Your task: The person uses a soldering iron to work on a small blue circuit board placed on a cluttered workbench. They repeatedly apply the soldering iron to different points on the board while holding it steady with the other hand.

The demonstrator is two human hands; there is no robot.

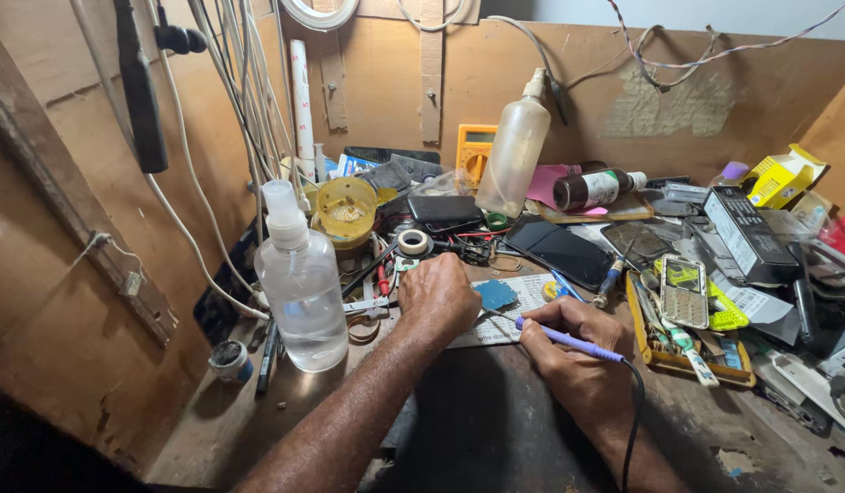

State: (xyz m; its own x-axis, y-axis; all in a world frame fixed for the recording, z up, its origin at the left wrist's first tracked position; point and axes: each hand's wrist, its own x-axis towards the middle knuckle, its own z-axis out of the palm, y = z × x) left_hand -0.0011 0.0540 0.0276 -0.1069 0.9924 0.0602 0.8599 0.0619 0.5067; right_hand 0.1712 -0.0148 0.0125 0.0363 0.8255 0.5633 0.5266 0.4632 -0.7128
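The yellow folded cardboard box (783, 176) sits at the far right against the wall, above a black rectangular carton with a pale printed label (749, 235). A dark brown bottle with a white label and cap (596, 189) lies on its side near the centre back, beside a tall translucent plastic squeeze bottle (514, 151). A clear plastic spray bottle (300, 278) stands upright at the left. The work surface is a worn, stained wooden bench (495, 429), enclosed by brown plywood walls (66, 274) hung with white cables. The left hand (438, 297) is clenched, knuckles up, pressing on a pale flat printed board (509, 315) at the bench centre, which carries a small blue patch (496, 294). The right hand (577, 351) grasps a purple-handled soldering iron with a black cord (568, 341), its tip resting at the board near the left hand
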